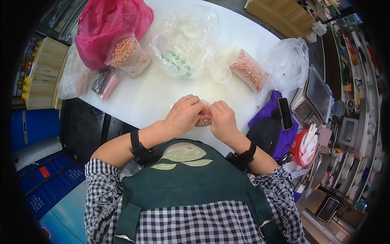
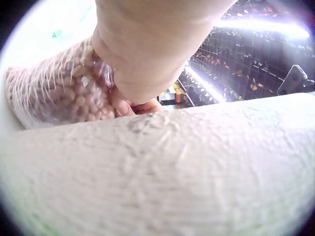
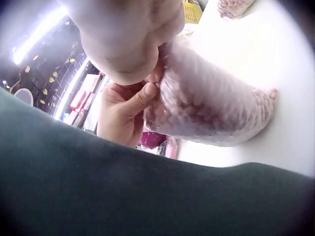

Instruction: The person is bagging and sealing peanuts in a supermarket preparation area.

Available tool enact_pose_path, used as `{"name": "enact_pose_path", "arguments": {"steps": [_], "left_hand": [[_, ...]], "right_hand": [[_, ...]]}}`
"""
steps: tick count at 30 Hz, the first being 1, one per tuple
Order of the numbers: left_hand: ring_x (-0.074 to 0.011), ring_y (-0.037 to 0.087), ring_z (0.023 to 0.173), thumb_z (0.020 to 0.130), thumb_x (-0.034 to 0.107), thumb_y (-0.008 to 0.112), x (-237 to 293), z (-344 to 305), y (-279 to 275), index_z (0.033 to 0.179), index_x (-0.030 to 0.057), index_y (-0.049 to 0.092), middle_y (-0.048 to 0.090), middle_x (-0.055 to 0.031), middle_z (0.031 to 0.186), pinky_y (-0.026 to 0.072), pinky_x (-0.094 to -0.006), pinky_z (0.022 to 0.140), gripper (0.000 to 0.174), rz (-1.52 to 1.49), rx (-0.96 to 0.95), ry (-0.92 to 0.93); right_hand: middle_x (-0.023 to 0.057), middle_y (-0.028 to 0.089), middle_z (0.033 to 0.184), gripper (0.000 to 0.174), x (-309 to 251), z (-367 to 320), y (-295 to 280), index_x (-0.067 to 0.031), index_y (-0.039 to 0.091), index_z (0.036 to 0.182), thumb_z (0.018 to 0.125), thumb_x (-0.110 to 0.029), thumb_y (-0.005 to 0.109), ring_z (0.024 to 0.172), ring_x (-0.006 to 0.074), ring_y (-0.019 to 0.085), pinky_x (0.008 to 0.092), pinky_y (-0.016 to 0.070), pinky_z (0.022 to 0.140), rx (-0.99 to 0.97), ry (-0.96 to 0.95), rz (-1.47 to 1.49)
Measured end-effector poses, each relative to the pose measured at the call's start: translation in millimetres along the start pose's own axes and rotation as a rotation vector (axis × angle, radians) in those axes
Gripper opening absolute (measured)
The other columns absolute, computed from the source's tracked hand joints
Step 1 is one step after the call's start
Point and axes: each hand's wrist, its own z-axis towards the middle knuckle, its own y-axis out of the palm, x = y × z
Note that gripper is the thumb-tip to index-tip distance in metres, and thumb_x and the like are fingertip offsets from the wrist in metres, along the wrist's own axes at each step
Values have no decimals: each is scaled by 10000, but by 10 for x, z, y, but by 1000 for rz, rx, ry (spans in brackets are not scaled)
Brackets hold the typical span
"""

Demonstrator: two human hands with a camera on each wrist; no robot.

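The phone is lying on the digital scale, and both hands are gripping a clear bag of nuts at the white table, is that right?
Not quite: the phone isn't on the digital scale. The head view shows it lying on the purple fabric beside the scale. The left hand and right hand are indeed gripping a clear bag of nuts at the white table.

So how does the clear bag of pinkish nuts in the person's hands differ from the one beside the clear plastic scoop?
The held bag is pinched by the left hand and right hand; the bag beside the scoop lies untouched. The held bag is near the green apron, the other farther off. Both are clear, with pinkish nuts.
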Motion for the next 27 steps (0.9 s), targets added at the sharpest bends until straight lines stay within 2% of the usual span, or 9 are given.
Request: {"name": "enact_pose_path", "arguments": {"steps": [4,6,10,12,16,18,21,25,27], "left_hand": [[-335,610,814,715,26,787,-5,44,9,845,34,658,626,-113,839,512,-436,712,184,44,13,21],[-331,619,812,721,29,786,-19,50,12,834,42,659,632,-106,823,510,-435,702,170,25,-13,-21],[-328,625,801,715,33,790,38,70,30,827,50,659,632,-102,806,509,-432,695,173,20,-48,-96],[-324,631,798,733,58,782,72,93,35,802,56,647,628,-99,793,510,-432,692,152,51,-48,-104],[-326,623,799,748,74,760,98,112,61,806,52,632,624,-102,802,505,-434,695,142,156,-32,-47],[-310,630,817,744,161,792,64,108,85,816,52,645,620,-105,811,501,-427,703,197,223,-27,50],[-310,607,835,740,175,793,7,80,122,841,47,629,609,-106,832,485,-418,733,231,216,-28,100],[-311,591,842,739,174,791,-14,47,152,866,44,620,595,-104,836,478,-419,757,249,170,13,140],[-310,590,843,751,172,790,-10,55,145,878,37,619,594,-105,840,478,-421,754,252,185,54,158]], "right_hand": [[127,581,827,145,-1,-47,-56,12,622,845,731,68,692,719,307,554,401,472,613,20,-21,-15],[105,613,850,151,22,-74,-160,-6,690,910,775,40,741,769,278,602,373,502,655,46,148,263],[90,631,873,176,32,-185,-251,-27,729,969,802,5,775,818,256,626,361,520,695,-5,238,167],[100,608,857,168,-5,-187,-197,-5,702,925,769,7,763,838,297,606,393,504,717,48,211,152],[110,584,856,147,52,-195,-107,6,649,877,761,32,734,824,316,576,408,483,714,86,128,80],[127,538,849,163,79,-180,-86,-2,572,847,759,57,695,802,329,533,417,456,709,43,48,19],[138,501,842,187,98,-161,-85,-11,527,853,766,67,673,790,329,509,420,439,707,-13,4,0],[136,488,831,194,96,-193,-58,-10,523,861,765,68,672,783,329,506,428,439,702,6,-48,-39],[132,509,851,173,86,-172,-61,-8,542,856,766,68,669,791,326,514,424,445,705,39,17,35]]}}
